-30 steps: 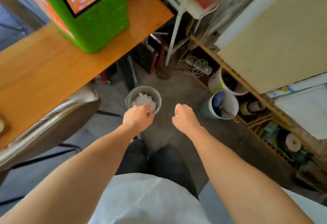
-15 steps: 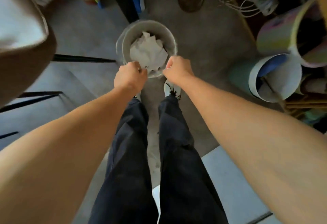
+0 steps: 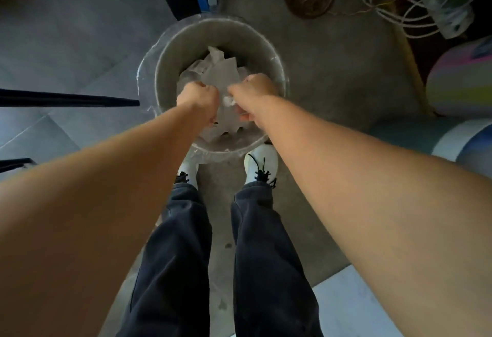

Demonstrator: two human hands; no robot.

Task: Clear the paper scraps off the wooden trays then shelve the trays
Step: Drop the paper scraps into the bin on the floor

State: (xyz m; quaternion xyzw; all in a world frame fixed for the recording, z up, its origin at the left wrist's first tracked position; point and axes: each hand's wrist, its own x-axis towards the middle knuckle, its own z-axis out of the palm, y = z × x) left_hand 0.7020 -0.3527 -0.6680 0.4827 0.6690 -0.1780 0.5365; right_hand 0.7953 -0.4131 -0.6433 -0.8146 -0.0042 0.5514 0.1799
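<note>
- Head view looks straight down into a round waste bin [image 3: 170,70] lined with a clear bag; half a second ago the bin sat smaller and farther off.
- Left hand [image 3: 197,96] and right hand [image 3: 249,91], then at the near rim, are now inside the bin, both curled into fists.
- Paper scraps [image 3: 221,72] lie crumpled in the bin; a white bit [image 3: 228,101] shows between the hands, probably pinched by the right.
- No readable writing.

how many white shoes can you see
2: the left shoe, partly hidden under the left forearm, and the right shoe, both on the floor at the bin's near rim.
</note>
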